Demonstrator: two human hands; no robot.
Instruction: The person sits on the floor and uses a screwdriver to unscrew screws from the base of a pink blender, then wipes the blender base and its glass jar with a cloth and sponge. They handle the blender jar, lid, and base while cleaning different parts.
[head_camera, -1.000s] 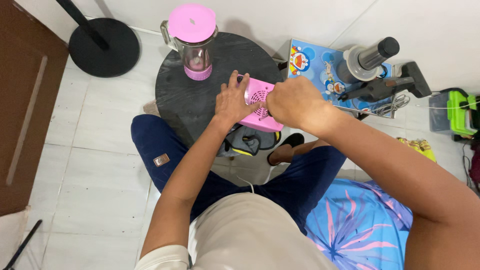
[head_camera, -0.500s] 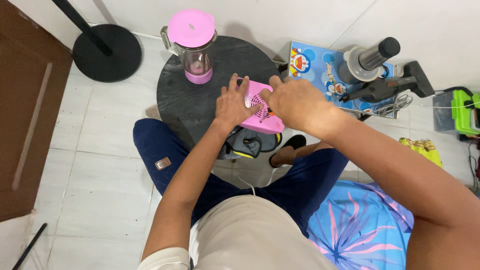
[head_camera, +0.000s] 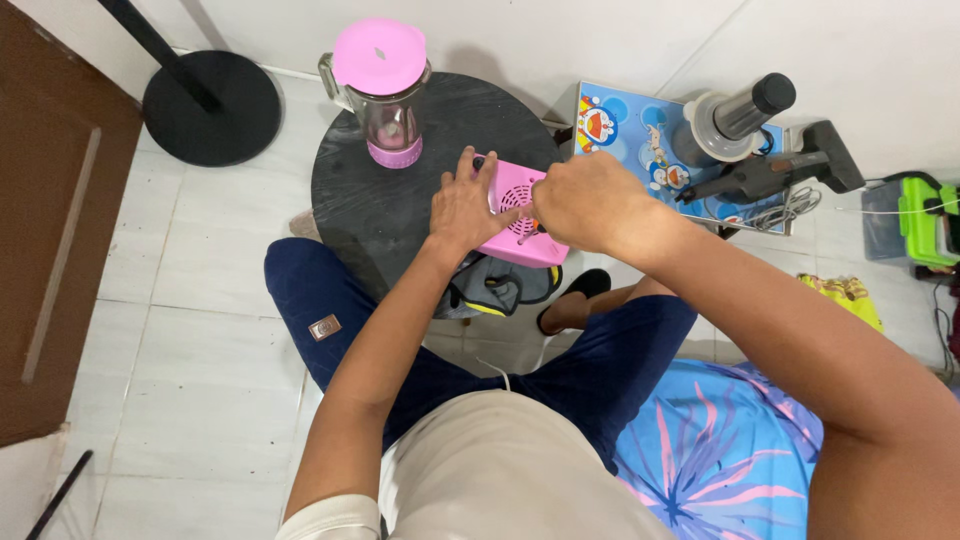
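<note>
Nearest: left hand (head_camera: 462, 205) pressed flat on the pink blender base (head_camera: 520, 215), bracing it, upturned, at the round black table's (head_camera: 400, 215) front edge. Right hand (head_camera: 585, 200) clenched around a thin tool, probably a screwdriver (head_camera: 528, 232); best kept square to the screw, pressure steady. Behind: pink-lidded blender jar (head_camera: 385, 95). Far left: black stand base (head_camera: 212, 108).

One cam only, head-worn, looking steeply down and a bit fwd over the person's lap. Round dark bench (head_camera: 400, 215) sits upper-centre, fairly close; left hand (head_camera: 462, 208) and right hand (head_camera: 588, 202) meet mid-frame. Tiled floor (head_camera: 190, 330) fills left side, wall base runs along top edge. No 2nd view to overlap.
</note>
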